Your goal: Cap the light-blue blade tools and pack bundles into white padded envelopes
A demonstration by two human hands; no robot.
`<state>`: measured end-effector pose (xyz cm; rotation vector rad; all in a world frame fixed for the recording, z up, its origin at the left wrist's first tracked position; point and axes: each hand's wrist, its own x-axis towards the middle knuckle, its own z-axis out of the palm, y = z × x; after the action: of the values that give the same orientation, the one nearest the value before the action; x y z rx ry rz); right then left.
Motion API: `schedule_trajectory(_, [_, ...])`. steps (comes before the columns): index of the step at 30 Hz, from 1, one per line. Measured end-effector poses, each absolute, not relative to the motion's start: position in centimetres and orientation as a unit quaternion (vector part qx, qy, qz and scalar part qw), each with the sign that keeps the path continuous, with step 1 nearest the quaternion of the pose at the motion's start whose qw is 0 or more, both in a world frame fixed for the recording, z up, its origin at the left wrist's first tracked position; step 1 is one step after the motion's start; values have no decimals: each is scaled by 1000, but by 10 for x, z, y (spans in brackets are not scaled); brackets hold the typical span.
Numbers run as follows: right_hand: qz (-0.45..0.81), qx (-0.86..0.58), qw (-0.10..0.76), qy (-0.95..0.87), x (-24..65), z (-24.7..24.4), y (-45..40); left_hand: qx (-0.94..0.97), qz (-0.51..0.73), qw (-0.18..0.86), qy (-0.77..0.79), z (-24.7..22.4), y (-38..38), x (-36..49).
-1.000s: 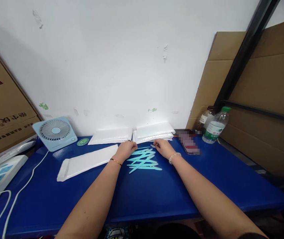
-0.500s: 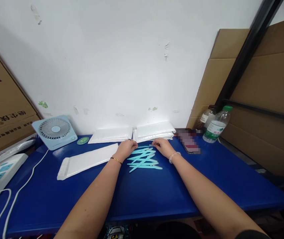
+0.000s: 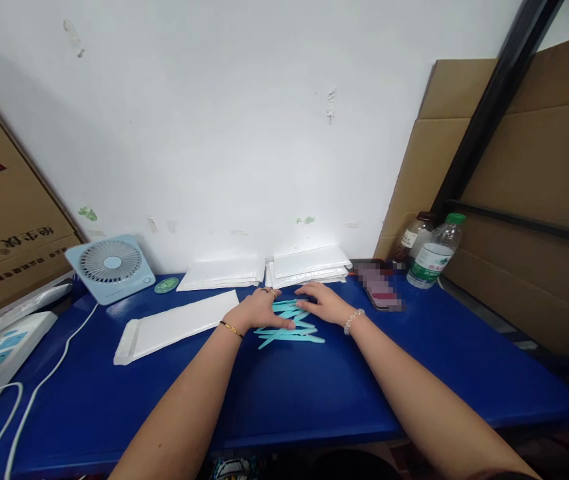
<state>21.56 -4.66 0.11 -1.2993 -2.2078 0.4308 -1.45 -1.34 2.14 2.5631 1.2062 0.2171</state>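
Several slim turquoise plastic sticks (image 3: 294, 337), tapered at their ends, lie crisscrossed on the blue tabletop in the middle. My left hand (image 3: 260, 310) reaches over their left side, its thumb stretched across them and its fingers apart from the thumb. Over their upper right end is my right hand (image 3: 327, 303), fingers spread and slightly bent, thumb toward the sticks. Both hands are open and partly cover the pile; whether they touch it I cannot tell. A flat white padded envelope (image 3: 177, 327) rests just left of my left hand.
Two stacks of white padded envelopes, a left stack (image 3: 222, 272) and a right stack (image 3: 309, 263), sit against the wall. A blue fan (image 3: 112, 267) and a white power strip (image 3: 12, 353) are on the left. A phone (image 3: 382, 287) and a water bottle (image 3: 434, 257) stand right.
Both hands have gone from pinched fingers at the far end of the sticks to opened fingers. My left hand's thumb now reaches nearer across the pile.
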Motion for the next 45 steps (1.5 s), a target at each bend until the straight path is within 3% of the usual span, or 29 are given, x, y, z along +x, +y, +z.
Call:
schedule_trajectory(4, [151, -456, 162, -862, 204, 13, -68, 908, -10, 102, 407, 30, -31, -6])
schedule_trajectory(8, [88, -456, 117, -878, 189, 15, -76, 905, -44, 57, 420, 32, -42, 8])
schedule_trajectory(16, [-24, -504, 42, -862, 173, 14, -78, 925, -6, -1, 381, 22, -44, 16])
schedule_trajectory(19, [-3, -527, 125, -841, 186, 26, -80, 920, 49, 27, 387, 21, -41, 16])
schedule_trajectory(24, [91, -478, 473, -734, 210, 50, -85, 907, 161, 173, 348, 20, -44, 26])
schedule_trajectory(26, [147, -430, 550, -701, 209, 54, -87, 893, 206, 226, 330, 18, -47, 33])
schedule_trajectory(30, [310, -331, 570, -685, 198, 53, -90, 846, 264, 360, 292, 19, -52, 43])
schedule_trajectory(33, [420, -278, 588, -633, 196, 50, -92, 746, 247, 563, 256, 27, -60, 45])
schedule_trajectory(35, [508, -266, 519, -634, 194, 47, -95, 661, 181, 698, 208, 34, -67, 46])
schedule_trajectory(37, [581, -266, 435, -635, 192, 45, -99, 614, 123, 762, 165, 41, -73, 47])
schedule_trajectory(40, [618, -271, 441, -592, 189, 45, -100, 673, 112, 713, 159, 49, -69, 37])
schedule_trajectory(42, [601, -259, 516, -552, 190, 46, -97, 766, 110, 599, 205, 55, -55, 17])
schedule_trajectory(45, [529, -261, 621, -515, 198, 49, -87, 810, 163, 392, 403, 61, -23, -32])
